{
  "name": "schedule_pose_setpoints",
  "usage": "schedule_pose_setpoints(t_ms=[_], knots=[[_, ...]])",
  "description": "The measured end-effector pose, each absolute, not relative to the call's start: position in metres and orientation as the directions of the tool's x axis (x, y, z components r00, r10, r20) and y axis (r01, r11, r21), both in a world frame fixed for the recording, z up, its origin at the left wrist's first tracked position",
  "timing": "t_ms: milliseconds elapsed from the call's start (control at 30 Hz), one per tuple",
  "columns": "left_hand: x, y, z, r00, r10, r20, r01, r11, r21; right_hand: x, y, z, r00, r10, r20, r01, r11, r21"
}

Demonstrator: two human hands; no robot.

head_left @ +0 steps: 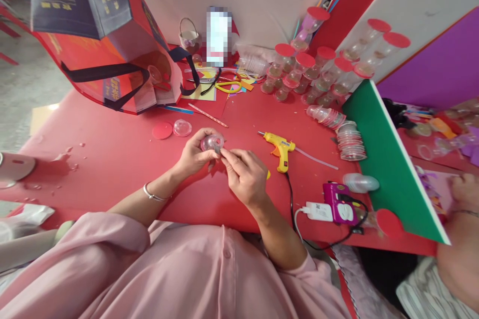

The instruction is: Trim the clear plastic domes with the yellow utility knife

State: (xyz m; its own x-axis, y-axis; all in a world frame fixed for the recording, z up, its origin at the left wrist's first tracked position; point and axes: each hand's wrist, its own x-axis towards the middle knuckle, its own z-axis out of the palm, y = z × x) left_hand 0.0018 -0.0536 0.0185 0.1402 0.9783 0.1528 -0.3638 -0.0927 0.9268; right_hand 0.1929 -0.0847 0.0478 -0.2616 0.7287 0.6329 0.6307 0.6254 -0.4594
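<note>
My left hand is closed round a clear plastic dome lid with a hole in it, held just above the red table. Thumb and fingertips of my right hand are pinched together right at the lid's near edge. What sits between them is too small to make out. Left of my hands lie a red disc and another clear dome lid. A striped paper straw rests beyond them. To the right, a yellow glue gun lies on its side with a glue stick behind it.
A large red and black bag stands at the left. Scissors and paper scraps lie at the back, near a phone. Several red-capped plastic hourglass shapes, lid stacks and a purple power socket line the green board.
</note>
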Motion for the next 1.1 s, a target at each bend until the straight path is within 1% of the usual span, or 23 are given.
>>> schedule_pose_setpoints(t_ms=[200, 400, 567, 733, 933, 1100], knots=[[0.0035, -0.0542, 0.0187, 0.133, 0.980, 0.150, -0.362, -0.093, 0.927, 0.1935, -0.0839, 0.0460, -0.252, 0.688, 0.681, 0.640, 0.646, -0.416], [0.0026, -0.0541, 0.0199, 0.154, 0.977, 0.147, -0.365, -0.082, 0.927, 0.1922, -0.0838, 0.0476, -0.269, 0.716, 0.644, 0.613, 0.643, -0.459], [0.0001, -0.0535, 0.0188, 0.146, 0.975, 0.168, -0.347, -0.109, 0.932, 0.1919, -0.0824, 0.0451, -0.272, 0.697, 0.664, 0.622, 0.654, -0.432], [-0.0017, -0.0533, 0.0170, 0.162, 0.975, 0.153, -0.328, -0.093, 0.940, 0.1921, -0.0811, 0.0439, -0.264, 0.689, 0.675, 0.641, 0.648, -0.411], [-0.0029, -0.0511, 0.0177, 0.189, 0.972, 0.143, -0.312, -0.079, 0.947, 0.1917, -0.0786, 0.0424, -0.262, 0.719, 0.644, 0.636, 0.630, -0.445], [-0.0010, -0.0504, 0.0183, 0.176, 0.976, 0.127, -0.317, -0.066, 0.946, 0.1918, -0.0777, 0.0402, -0.266, 0.735, 0.623, 0.633, 0.621, -0.463]])
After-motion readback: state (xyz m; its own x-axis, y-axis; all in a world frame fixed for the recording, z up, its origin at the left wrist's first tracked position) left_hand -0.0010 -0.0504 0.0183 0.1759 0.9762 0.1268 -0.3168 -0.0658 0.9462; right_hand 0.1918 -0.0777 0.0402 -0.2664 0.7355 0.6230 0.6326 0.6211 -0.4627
